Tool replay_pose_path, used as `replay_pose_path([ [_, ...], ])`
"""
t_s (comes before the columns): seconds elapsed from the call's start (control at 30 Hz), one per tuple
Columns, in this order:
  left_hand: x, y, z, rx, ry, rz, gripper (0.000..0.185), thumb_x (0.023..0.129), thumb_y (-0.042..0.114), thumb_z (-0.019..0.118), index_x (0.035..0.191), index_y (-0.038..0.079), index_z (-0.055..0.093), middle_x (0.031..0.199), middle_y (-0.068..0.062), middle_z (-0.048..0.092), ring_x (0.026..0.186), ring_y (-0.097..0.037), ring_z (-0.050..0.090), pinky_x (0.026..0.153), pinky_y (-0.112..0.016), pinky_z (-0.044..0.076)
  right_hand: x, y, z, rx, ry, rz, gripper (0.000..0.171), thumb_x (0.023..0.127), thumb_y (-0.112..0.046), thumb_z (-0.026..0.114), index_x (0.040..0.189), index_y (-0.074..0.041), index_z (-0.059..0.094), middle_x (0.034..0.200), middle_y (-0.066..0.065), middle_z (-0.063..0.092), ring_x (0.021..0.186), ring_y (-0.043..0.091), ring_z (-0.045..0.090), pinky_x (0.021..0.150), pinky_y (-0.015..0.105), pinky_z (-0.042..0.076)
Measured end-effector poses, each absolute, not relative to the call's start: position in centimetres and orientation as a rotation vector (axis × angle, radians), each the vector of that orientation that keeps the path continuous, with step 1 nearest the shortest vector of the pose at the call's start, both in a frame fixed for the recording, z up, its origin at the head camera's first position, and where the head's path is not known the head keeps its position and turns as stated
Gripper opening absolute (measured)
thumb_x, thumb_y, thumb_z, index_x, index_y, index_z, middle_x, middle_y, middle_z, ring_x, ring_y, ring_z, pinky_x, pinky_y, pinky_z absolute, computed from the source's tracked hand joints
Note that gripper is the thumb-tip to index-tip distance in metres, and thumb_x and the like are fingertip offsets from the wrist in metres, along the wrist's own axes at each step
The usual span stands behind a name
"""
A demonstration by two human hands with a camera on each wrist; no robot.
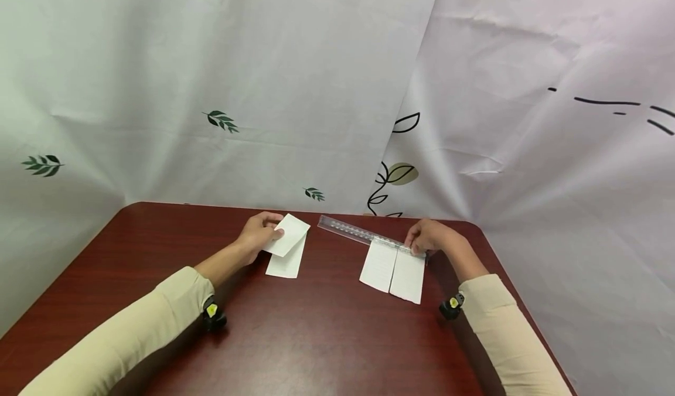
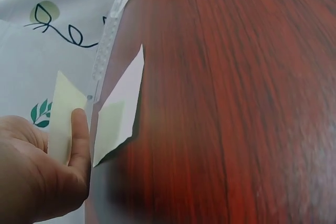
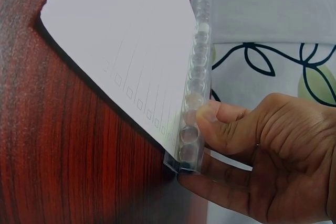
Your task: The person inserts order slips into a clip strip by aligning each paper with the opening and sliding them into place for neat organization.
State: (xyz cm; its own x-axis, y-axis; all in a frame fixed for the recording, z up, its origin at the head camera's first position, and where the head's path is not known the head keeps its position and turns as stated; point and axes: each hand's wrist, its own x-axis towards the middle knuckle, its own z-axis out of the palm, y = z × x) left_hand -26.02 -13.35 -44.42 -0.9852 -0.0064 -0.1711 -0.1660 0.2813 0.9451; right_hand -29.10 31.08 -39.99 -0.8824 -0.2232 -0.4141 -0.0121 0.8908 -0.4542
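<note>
The left hand (image 1: 259, 232) pinched one slip (image 1: 287, 235) above a second (image 1: 287, 262) on the table (image 1: 316, 337). The right hand (image 1: 429, 236) pinched the one binder strip (image 1: 364, 234), which ran from far-left to near-right, over two lined sheets (image 1: 392, 270).

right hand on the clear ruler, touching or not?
Touching. Right wrist view: the right hand pinches the clear ruler, thumb on top, fingers beneath.

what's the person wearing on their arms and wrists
Both arms wear long cream sleeves reaching to just above the wrists. Each wrist carries a small black device with a yellow dot: one on the left wrist, one on the right wrist. The left hand and right hand are bare, with no gloves.
</note>
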Motion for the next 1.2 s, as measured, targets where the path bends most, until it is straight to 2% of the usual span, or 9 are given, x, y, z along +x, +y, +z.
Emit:
replay_pose_path([
  [0.5,-26.7,-9.9,-44.9,-0.105,2.462,1.725,0.043,0.107,0.001,0.069,0.149,-0.005,0.062,0.124,-0.021,0.064,0.106,-0.027,0.061,0.081,-0.027,0.053,-29.2,31.7,-40.1,-0.157,2.602,-0.604,0.017,0.097,0.005,0.071,0.106,-0.006,0.081,0.097,0.005,0.078,0.084,0.018,0.064,0.074,0.036,0.062],
  [0.77,-26.6,-9.9,-45.1,-0.163,2.519,1.656,0.042,0.107,0.004,0.070,0.148,-0.002,0.064,0.124,-0.017,0.063,0.110,-0.027,0.059,0.084,-0.028,0.050,-29.0,30.9,-40.6,-0.181,2.598,-0.625,0.019,0.093,0.006,0.072,0.103,-0.007,0.082,0.095,0.005,0.077,0.085,0.018,0.065,0.074,0.035,0.062],
  [1.03,-26.8,-9.0,-44.5,-0.166,2.497,1.676,0.041,0.108,0.009,0.072,0.147,-0.001,0.066,0.123,-0.015,0.063,0.110,-0.025,0.060,0.087,-0.030,0.052,-29.2,30.9,-40.2,-0.195,2.604,-0.608,0.019,0.093,0.007,0.071,0.103,-0.007,0.081,0.094,0.004,0.075,0.084,0.019,0.064,0.074,0.035,0.062],
  [1.2,-26.8,-7.9,-44.6,-0.179,2.476,1.663,0.041,0.110,0.011,0.072,0.148,-0.002,0.064,0.127,-0.018,0.064,0.112,-0.026,0.062,0.090,-0.031,0.054,-29.1,31.2,-40.2,-0.180,2.585,-0.616,0.016,0.096,0.005,0.072,0.104,-0.006,0.081,0.095,0.004,0.077,0.084,0.018,0.064,0.074,0.036,0.062],
])
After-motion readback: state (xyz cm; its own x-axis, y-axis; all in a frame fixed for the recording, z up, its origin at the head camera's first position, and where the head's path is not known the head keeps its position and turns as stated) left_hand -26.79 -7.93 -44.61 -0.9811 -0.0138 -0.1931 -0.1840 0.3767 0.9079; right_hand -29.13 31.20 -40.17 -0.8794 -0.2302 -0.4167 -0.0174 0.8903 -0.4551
